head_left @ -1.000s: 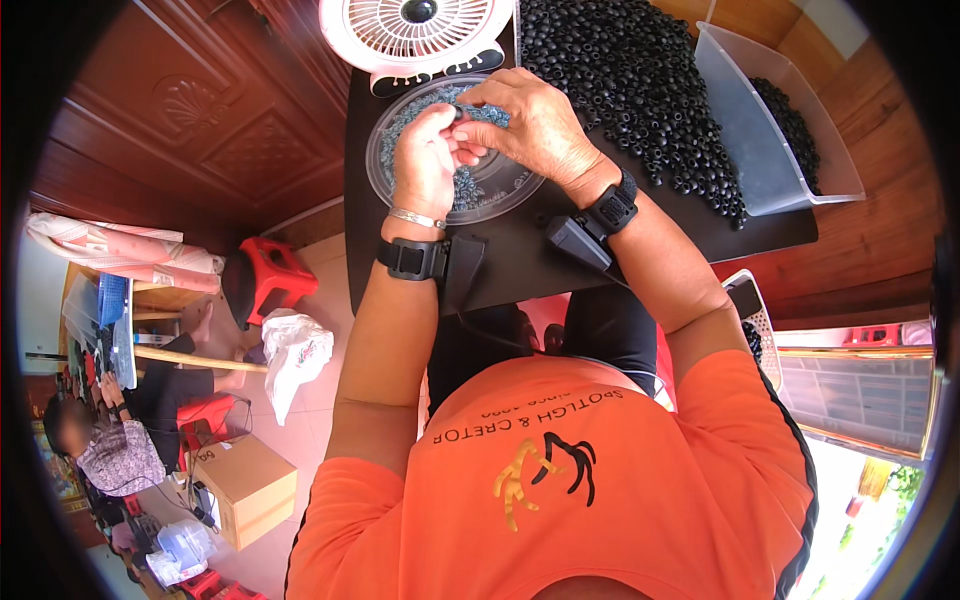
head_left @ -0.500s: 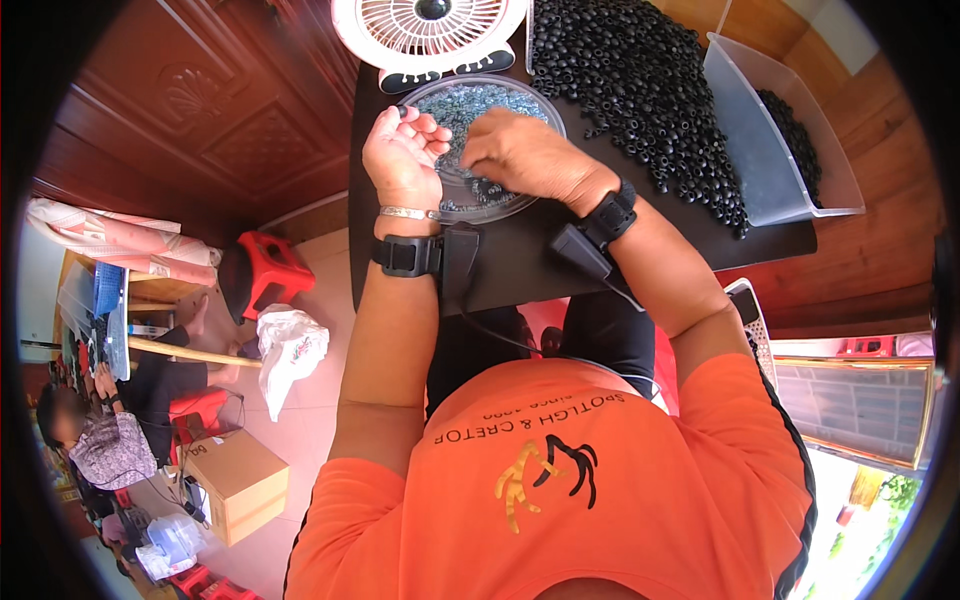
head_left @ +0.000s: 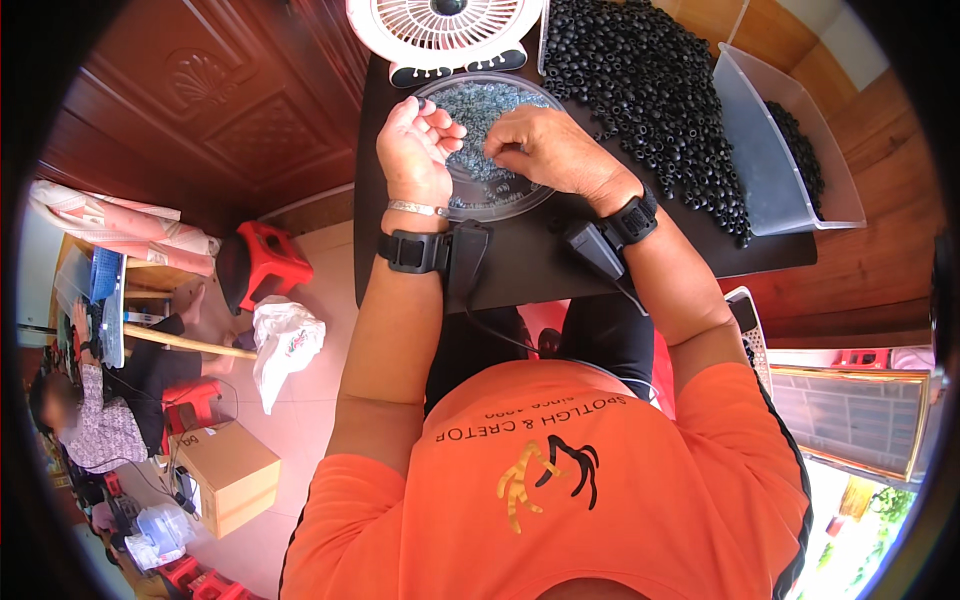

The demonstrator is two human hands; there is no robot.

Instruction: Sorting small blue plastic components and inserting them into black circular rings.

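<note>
Over a round clear plastic tray (head_left: 472,213), my left hand (head_left: 418,160) is turned palm up with its fingers curled. A small dark piece (head_left: 421,103) shows at its thumb and forefinger, like the black ring-shaped pieces heaped nearby. My right hand (head_left: 555,150) hovers palm down on the tray's right side, thumb and fingertips pinched together. Whatever is in that pinch is too small or hidden to make out. Many tiny clear bluish pieces (head_left: 478,112) lie loose in the tray, beneath and between both hands.
Behind the tray stands a white fan (head_left: 447,40). A large heap of black ring-shaped pieces (head_left: 650,100) covers the right of the dark table (head_left: 540,270), beside a tilted clear bin (head_left: 745,150). To the left are a red stool (head_left: 275,255), a white bag, a carton and another person.
My right hand's fingers have drawn into a closer pinch and sit slightly higher over the tray. My left hand keeps its pose. The whole view has shifted slightly.
</note>
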